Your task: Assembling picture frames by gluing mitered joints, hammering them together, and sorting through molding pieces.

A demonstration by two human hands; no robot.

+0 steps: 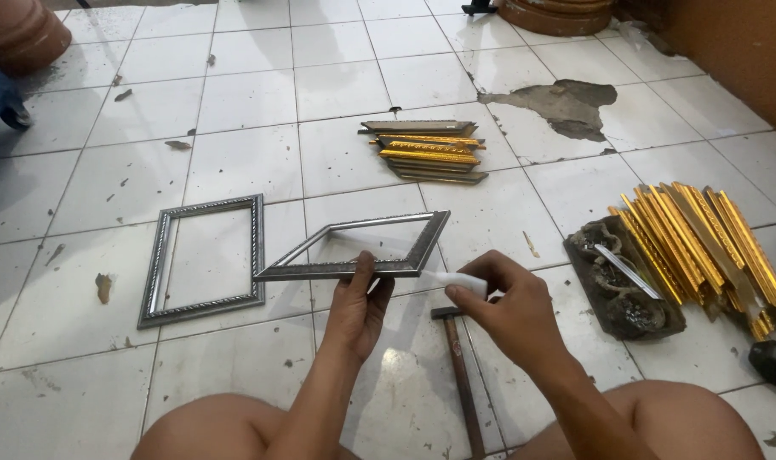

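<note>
held frame (354, 247): silver, embossed, glossy | strips (711, 247): shiny gold | floor tiles (251, 94): glazed white, chipped

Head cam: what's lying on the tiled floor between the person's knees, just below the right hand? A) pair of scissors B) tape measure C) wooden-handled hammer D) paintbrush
C: a wooden-handled hammer with a dark metal head lies on the white tiled floor, its head just below the right hand, which pinches a small white tube.
</note>
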